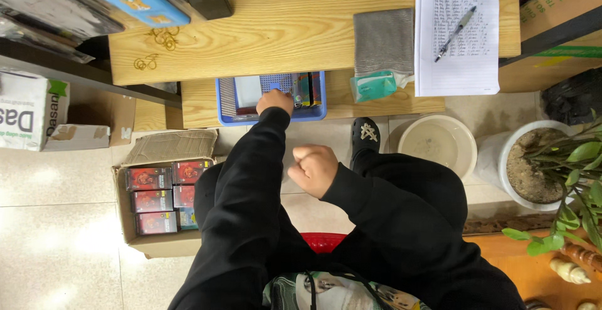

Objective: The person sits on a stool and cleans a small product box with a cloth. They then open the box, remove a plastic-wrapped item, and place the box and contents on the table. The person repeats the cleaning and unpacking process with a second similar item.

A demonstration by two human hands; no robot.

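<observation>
Blue mesh basket (227, 100) sits on the lower wooden shelf (200, 106), at about twelve o'clock from the person's lap, with small boxed items (305, 89) standing along its right side. Left hand (274, 101) reaches into the basket from the six o'clock side, knuckles up and fingers curled down among the contents; whether it pinches one of the boxes cannot be told, since the fingertips are hidden. Right hand (313, 169) hangs in mid-air over the lap, closed in a loose fist, and nothing shows inside it.

At eight o'clock from the left hand a cardboard carton (133, 242) lies open on the floor tiles, packed with red boxes (157, 197) in rows. At two o'clock on the upper shelf lie a grey folded cloth (384, 39), a teal tissue pack (372, 86) just below it, and a lined sheet of handwriting (464, 59) with a pen (456, 33) across it. A potted plant (552, 172) and a pale round basin (439, 142) stand on the floor at three o'clock.

Judging by the reach, the step in hand looks like sorting or picking among the basket's contents. Any next move would call for a firm hold in that tight space, without tipping the upright boxes beside the hand.
</observation>
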